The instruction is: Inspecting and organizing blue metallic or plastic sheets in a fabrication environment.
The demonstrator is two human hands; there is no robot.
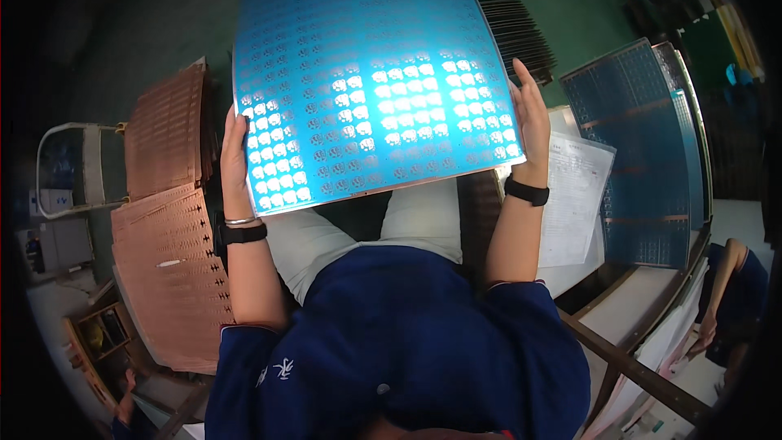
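The panel, blue and covered with rows of small pale marks, is up in front of the person, its near edge over the trousers. Both hands hold it from opposite sides: the left hand clasps its left edge, and the right hand presses on its right edge with the fingers fairly straight. How far the fingers reach under the panel, I cannot tell. Left of the panel are copper sheets in two stacks, and beyond them a white frame. Right of the panel lie papers; farther right stand blue sheets. Well apart from the panel, at its lower right, a co-worker's arm shows.
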